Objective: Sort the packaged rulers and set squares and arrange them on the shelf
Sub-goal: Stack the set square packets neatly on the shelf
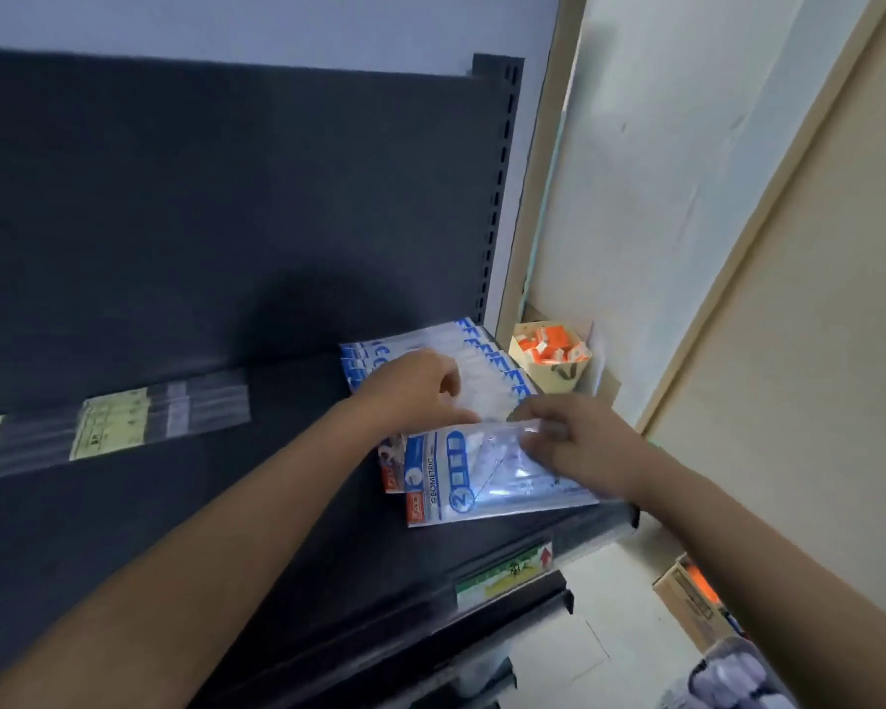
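I record the top set-square pack (487, 483) lying flat on a second pack at the front right end of the shelf (226, 478), long axis running roughly along the shelf edge. It sits just below both hands, which meet at its far edge. The right hand (584, 445) is nearer, fingers curled and pinching that edge. The left hand (415, 388) lies over the ruler packs (482, 350) directly behind, fingers curled, thumb reaching to the pack's edge; I cannot tell whether it grips. In my judgement, squaring the pack is the step in hand.
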`<state>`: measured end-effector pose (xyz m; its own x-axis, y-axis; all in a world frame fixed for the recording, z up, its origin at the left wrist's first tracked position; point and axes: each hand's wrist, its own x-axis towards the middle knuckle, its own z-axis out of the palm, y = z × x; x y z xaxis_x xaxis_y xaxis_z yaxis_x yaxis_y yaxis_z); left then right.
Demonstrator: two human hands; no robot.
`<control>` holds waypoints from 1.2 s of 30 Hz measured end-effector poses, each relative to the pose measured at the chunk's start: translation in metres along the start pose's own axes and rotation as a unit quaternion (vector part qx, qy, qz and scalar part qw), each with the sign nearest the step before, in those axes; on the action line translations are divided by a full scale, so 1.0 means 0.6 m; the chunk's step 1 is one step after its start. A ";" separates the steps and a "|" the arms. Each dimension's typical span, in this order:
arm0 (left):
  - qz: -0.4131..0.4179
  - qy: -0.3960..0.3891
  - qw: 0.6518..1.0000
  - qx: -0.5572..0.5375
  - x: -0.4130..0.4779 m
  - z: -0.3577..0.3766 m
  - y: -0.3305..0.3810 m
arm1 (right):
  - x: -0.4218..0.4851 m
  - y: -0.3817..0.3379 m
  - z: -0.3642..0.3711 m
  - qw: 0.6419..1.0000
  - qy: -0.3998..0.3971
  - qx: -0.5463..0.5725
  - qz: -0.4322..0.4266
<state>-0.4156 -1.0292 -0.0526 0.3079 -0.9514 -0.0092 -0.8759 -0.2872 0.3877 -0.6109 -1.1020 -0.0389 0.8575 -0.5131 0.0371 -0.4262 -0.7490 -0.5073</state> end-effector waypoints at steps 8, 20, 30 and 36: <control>-0.157 0.162 0.973 -0.041 -0.052 -0.026 0.017 | 0.081 0.032 0.020 0.987 -0.081 -0.035 -0.138; -0.325 0.168 0.893 0.261 -0.262 -0.017 0.068 | 0.066 -0.050 0.056 0.950 0.023 -0.086 -0.300; -0.477 0.191 0.801 0.306 -0.595 -0.092 -0.020 | -0.032 -0.370 0.173 0.926 0.028 -0.039 -0.374; -0.546 0.194 0.755 0.306 -0.836 -0.125 -0.096 | -0.104 -0.600 0.269 0.909 -0.020 -0.019 -0.416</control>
<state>-0.4917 -0.5269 -0.0015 0.9528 -0.0399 0.3010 0.0079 -0.9877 -0.1559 -0.4645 -0.7325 0.0028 0.8975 0.2521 0.3619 0.3648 -0.8854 -0.2879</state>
